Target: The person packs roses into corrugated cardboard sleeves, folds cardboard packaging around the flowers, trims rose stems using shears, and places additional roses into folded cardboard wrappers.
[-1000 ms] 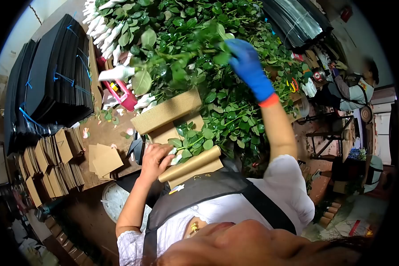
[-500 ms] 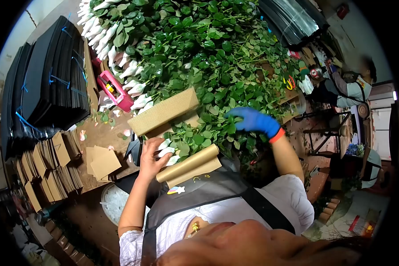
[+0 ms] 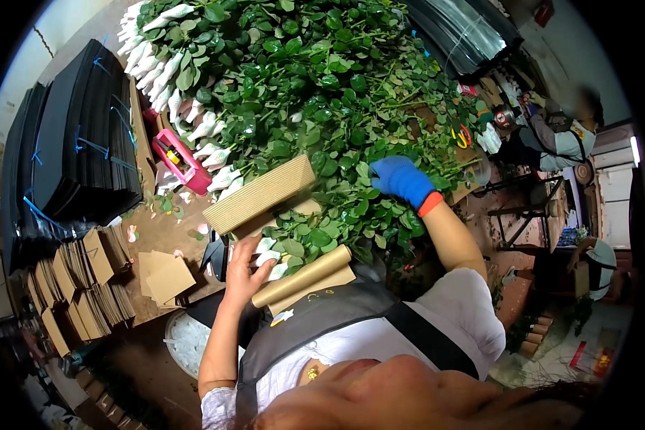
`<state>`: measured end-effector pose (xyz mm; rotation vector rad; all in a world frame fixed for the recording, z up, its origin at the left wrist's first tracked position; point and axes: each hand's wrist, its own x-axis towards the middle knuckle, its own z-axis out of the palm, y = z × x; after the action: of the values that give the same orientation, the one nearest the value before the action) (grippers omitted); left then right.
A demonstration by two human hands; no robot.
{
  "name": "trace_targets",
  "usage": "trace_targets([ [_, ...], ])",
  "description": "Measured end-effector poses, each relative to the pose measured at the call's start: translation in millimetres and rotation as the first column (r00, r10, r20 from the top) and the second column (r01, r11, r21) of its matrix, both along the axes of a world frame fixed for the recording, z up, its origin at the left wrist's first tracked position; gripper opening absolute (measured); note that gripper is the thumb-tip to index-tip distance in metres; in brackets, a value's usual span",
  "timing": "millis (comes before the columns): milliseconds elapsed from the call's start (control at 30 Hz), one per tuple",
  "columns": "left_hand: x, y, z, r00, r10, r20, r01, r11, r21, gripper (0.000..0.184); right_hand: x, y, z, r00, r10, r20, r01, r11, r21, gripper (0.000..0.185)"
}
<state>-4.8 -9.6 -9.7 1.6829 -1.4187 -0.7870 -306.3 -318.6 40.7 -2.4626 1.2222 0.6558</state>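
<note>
My bare left hand (image 3: 245, 271) curls around the white-wrapped heads of a few flowers (image 3: 266, 256), whose leafy stems (image 3: 322, 233) lie to the right. Corrugated paper (image 3: 261, 195) stands on their far side and a rolled brown paper edge (image 3: 304, 276) on the near side. Over the leaves to the right is my right hand (image 3: 403, 180) in a blue glove with an orange cuff. Its fingers are bent, and whatever they may hold is hidden among the leaves. A large heap of leafy stems (image 3: 301, 93) with white-wrapped heads (image 3: 150, 68) fills the far side.
Stacked black sheets (image 3: 86, 136) tied with blue string stand at left, above cardboard pieces (image 3: 79, 279). A pink holder (image 3: 181, 163) lies beside the flowers. Scissors (image 3: 461, 136) lie at right. Wrapped black sheeting (image 3: 469, 36) is at the top. Two other people (image 3: 570, 140) are at the right.
My right hand has come down from the far heap to the leaves near the corrugated paper, then shifted slightly up. The flowers it was moving are no longer in the air. My left hand stays at the flower heads.
</note>
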Motion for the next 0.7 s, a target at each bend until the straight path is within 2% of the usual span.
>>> trace_targets([
  [67,-0.4,1.4,1.0,0.999,0.014,-0.029,-0.013,1.0,0.012,0.06,-25.4,9.4,-15.5,0.975,-0.043,0.217,0.026,0.996,0.081,0.032],
  [100,-0.1,1.1,1.5,0.999,0.01,-0.033,-0.01,1.0,0.017,0.059,-42.5,-1.3,-19.6,0.93,-0.184,0.318,0.108,0.964,0.242,0.033],
  [167,0.0,1.5,2.8,0.999,0.012,-0.038,-0.011,1.0,0.028,0.059,-76.3,-43.6,-24.7,0.768,-0.476,0.43,0.186,0.807,0.561,0.034],
  [200,-0.1,2.1,4.8,0.999,0.017,-0.045,-0.016,0.999,0.028,0.058,-84.8,-61.6,-26.9,0.748,-0.518,0.415,0.364,0.843,0.396,0.034],
  [233,-0.9,0.8,6.9,0.998,0.023,-0.051,-0.022,0.999,0.025,0.057,-82.6,-71.0,-20.7,0.72,-0.558,0.412,0.522,0.827,0.207,0.034],
  [267,-2.2,0.0,8.8,0.998,0.027,-0.059,-0.025,0.999,0.024,0.056,-75.7,-74.7,-21.7,0.754,-0.435,0.492,0.475,0.879,0.049,0.033],
  [333,1.9,-1.5,10.5,0.995,-0.014,0.096,0.019,0.999,-0.045,0.053,-21.7,-64.1,2.2,0.799,-0.158,0.58,0.378,0.882,-0.282,0.032],
  [367,4.5,-3.5,11.4,0.984,-0.03,0.174,0.044,0.996,-0.079,0.052,1.8,-61.0,4.3,0.821,-0.013,0.571,0.23,0.923,-0.309,0.029],
  [400,6.6,-6.9,14.8,0.964,-0.024,0.263,0.06,0.99,-0.129,0.042,24.6,-63.1,-4.6,0.807,0.117,0.578,0.121,0.926,-0.357,0.025],
  [433,6.2,-8.6,14.0,0.963,0.0,0.271,0.038,0.99,-0.134,0.037,44.4,-75.2,-23.5,0.812,0.269,0.517,-0.01,0.893,-0.449,0.022],
  [500,4.0,-13.1,12.3,0.956,0.053,0.29,-0.01,0.989,-0.147,0.028,86.3,-83.5,-32.3,0.933,0.301,0.199,-0.179,0.865,-0.469,0.024],
  [533,-0.2,-16.7,15.8,0.96,0.084,0.267,-0.043,0.987,-0.154,0.018,102.0,-93.8,-56.7,0.956,0.292,0.036,-0.242,0.85,-0.468,0.025],
  [567,0.4,-19.0,12.1,0.948,0.076,0.31,-0.027,0.987,-0.159,0.016,112.5,-99.3,-72.2,0.953,0.273,-0.129,-0.302,0.837,-0.456,0.025],
  [633,-1.0,-20.6,14.2,0.967,0.07,0.245,-0.046,0.994,-0.102,0.017,119.6,-90.2,-77.3,0.935,0.312,-0.168,-0.351,0.752,-0.558,0.025],
  [667,-1.9,-20.9,9.3,0.973,0.081,0.214,-0.05,0.988,-0.147,0.018,119.2,-86.9,-77.7,0.924,0.328,-0.195,-0.377,0.702,-0.605,0.025],
  [700,-5.7,-21.2,14.5,0.98,0.11,0.167,-0.091,0.989,-0.118,0.021,113.9,-86.9,-86.7,0.937,0.33,-0.119,-0.328,0.706,-0.627,0.024],
])
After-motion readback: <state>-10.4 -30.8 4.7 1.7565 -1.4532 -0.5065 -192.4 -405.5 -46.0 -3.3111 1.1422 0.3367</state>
